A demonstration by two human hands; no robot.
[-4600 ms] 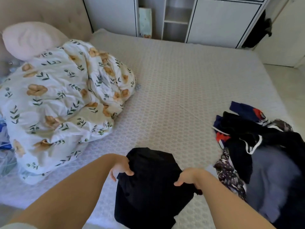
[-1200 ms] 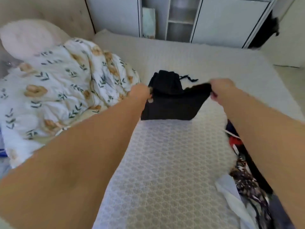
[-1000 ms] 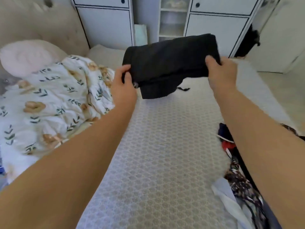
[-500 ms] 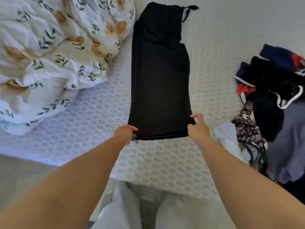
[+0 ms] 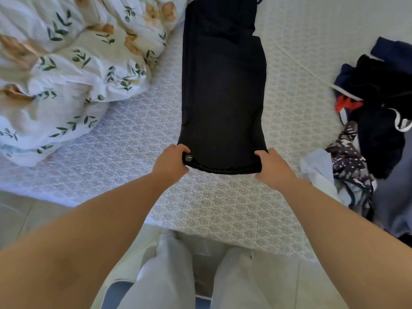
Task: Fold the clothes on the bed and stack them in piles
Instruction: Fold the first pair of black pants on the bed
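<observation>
My left hand (image 5: 170, 162) and right hand (image 5: 273, 166) each pinch a near corner of the black pants (image 5: 223, 92), laid flat on the bed (image 5: 133, 134) stretching away between them.

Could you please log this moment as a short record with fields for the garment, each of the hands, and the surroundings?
garment: long black fabric garment, laid flat lengthwise on the white patterned mattress
left hand: left hand grips the near left corner, beside a small round metal button
right hand: right hand grips the near right corner
left of garment: white floral duvet, bunched
right of garment: unfolded heap of dark mixed clothes
fold stage: spread out, near end not yet folded over
</observation>
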